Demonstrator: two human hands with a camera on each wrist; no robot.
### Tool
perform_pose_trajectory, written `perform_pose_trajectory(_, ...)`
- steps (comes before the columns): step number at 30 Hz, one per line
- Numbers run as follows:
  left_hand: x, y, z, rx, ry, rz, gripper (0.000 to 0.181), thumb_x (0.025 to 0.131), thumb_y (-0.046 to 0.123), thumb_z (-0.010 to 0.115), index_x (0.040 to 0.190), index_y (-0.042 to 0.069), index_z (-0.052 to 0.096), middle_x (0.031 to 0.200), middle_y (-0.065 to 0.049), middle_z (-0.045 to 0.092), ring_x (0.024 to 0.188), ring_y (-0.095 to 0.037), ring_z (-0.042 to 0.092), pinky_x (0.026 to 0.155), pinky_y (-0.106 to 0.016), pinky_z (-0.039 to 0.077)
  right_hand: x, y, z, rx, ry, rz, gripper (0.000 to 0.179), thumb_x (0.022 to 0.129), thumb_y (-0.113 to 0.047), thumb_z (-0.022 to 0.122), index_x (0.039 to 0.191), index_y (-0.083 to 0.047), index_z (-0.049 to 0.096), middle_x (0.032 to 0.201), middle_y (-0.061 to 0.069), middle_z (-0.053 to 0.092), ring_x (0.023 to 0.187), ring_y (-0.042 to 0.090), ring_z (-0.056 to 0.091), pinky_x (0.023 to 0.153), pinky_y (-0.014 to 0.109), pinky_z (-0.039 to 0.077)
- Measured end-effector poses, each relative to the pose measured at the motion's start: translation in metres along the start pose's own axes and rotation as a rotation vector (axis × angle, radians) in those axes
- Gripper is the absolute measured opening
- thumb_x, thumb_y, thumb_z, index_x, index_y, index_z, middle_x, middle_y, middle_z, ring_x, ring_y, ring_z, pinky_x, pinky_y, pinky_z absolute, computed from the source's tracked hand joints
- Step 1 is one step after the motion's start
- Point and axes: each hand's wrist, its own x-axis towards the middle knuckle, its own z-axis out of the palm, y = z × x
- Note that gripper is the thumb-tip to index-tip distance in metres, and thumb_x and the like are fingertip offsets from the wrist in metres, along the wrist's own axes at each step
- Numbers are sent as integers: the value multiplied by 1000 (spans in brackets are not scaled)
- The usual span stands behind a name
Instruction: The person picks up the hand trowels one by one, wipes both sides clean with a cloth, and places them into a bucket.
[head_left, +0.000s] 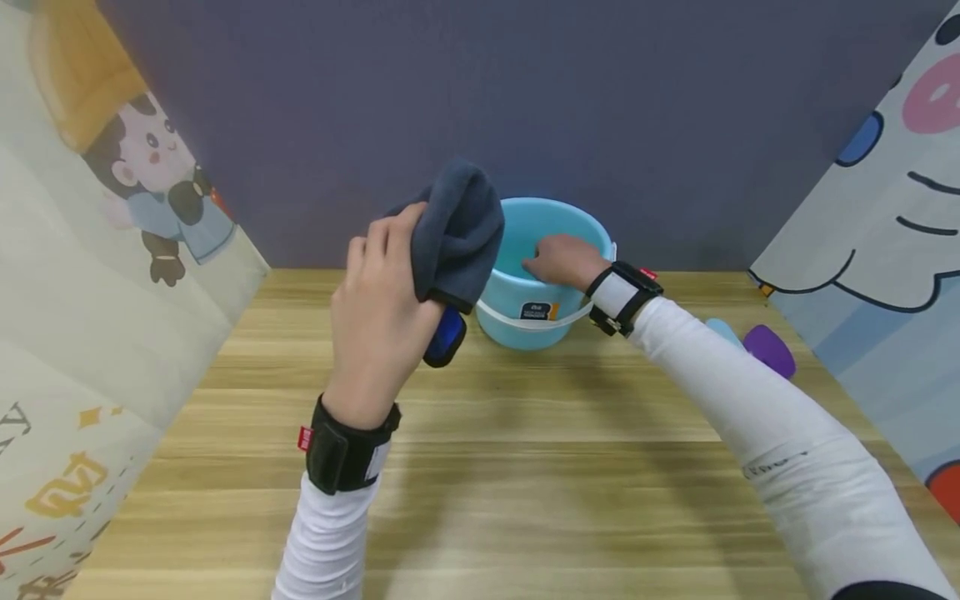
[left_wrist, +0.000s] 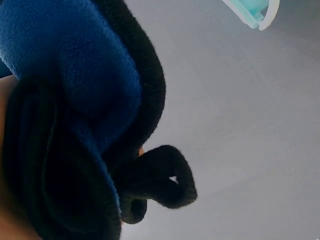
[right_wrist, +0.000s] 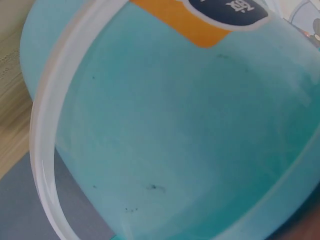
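My left hand [head_left: 382, 308] grips a folded cloth [head_left: 461, 233], raised left of the bucket in the head view. The cloth is grey on one face and blue on the other. In the left wrist view, the blue side of the cloth [left_wrist: 100, 75] shows with a black border and a small black hanging loop [left_wrist: 175, 175]. My right hand [head_left: 566, 260] reaches over the near right rim into a light blue bucket [head_left: 498, 293]; its fingertips are hidden inside. The right wrist view is mostly filled by the outer wall of the bucket [right_wrist: 165, 125].
The bucket stands upright at the back of the wooden tabletop [head_left: 525, 483], its white handle [head_left: 517, 323] hanging down in front. A purple cup [head_left: 768, 350] and a light blue item [head_left: 723, 331] lie at the right behind my forearm. Cartoon-printed panels flank a dark back wall [head_left: 450, 100].
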Motion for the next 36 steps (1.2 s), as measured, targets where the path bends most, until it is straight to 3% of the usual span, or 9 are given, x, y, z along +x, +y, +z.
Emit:
perform_pose_trajectory(21, 1, -1, 1, -1, -4, 5, 64, 89, 16, 74, 147, 19, 48, 133, -11, 61, 105, -35, 57, 72, -56, 56, -5, 3, 5, 45, 146, -64, 45, 105, -27, 44, 61, -15, 38, 56, -3, 30, 50, 13, 30, 54, 28, 29)
perform_pose_trajectory(29, 0, -2, 1, 4, -2, 14, 63, 90, 17, 74, 147, 19, 48, 133, -12, 61, 105, -35, 57, 72, -56, 56, -19, 4, 4, 95, 189, -111, 42, 105, -26, 41, 65, -14, 39, 58, -2, 31, 52, 15, 30, 56, 30, 30)
perform_pose_trajectory(33, 0, -3, 0, 11, 1, 19, 63, 90, 18, 74, 147, 19, 48, 132, -12, 61, 105, -36, 57, 72, -56, 57, -30, 10, 5, 121, 255, -173, 35, 105, -24, 40, 76, -10, 53, 66, 4, 46, 57, 20, 42, 58, 34, 37)
perform_pose_trajectory(36, -1, -3, 0, 15, -1, 16, 63, 90, 17, 74, 147, 19, 49, 132, -12, 61, 105, -36, 57, 72, -56, 57, -44, 20, 5, 146, 335, -203, 32, 106, -22, 41, 95, -8, 67, 84, 10, 64, 74, 24, 55, 71, 39, 45)
